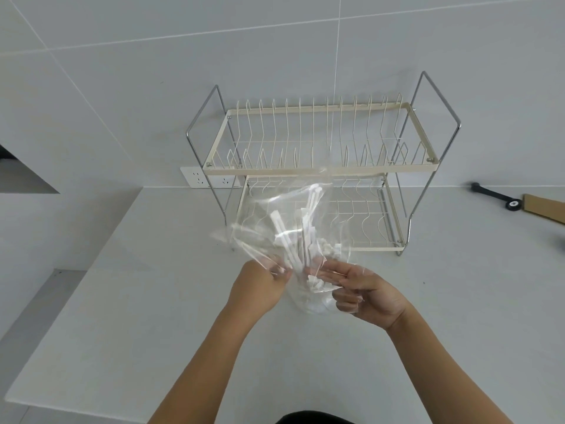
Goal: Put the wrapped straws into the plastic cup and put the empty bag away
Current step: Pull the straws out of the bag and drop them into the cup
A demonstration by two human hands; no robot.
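Wrapped straws (pixel 298 240) stand bunched inside a clear plastic bag (pixel 275 209), held up above the counter (pixel 153 316) near the middle of the view. They are white paper-sleeved sticks, fanning upward toward 12 o'clock. The left hand (pixel 260 289), at about 8 o'clock from the bundle, is pinched shut on the bag's film at its lower left edge. The right hand (pixel 363 296), at about 4 o'clock, has its fingers (pixel 333 272) loosely curled around the bag's lower end, touching the film where the straws' bottom ends gather (whether a plastic cup sits under that crumpled clear plastic cannot be told). Behind the bag, toward 12 o'clock, a two-tier dish rack (pixel 321 169) stands against the tiled wall, with a wall socket (pixel 208 177) beside its left leg. At 3 o'clock, well apart, a black tool (pixel 495 195) lies touching a strip of cardboard (pixel 544 208).
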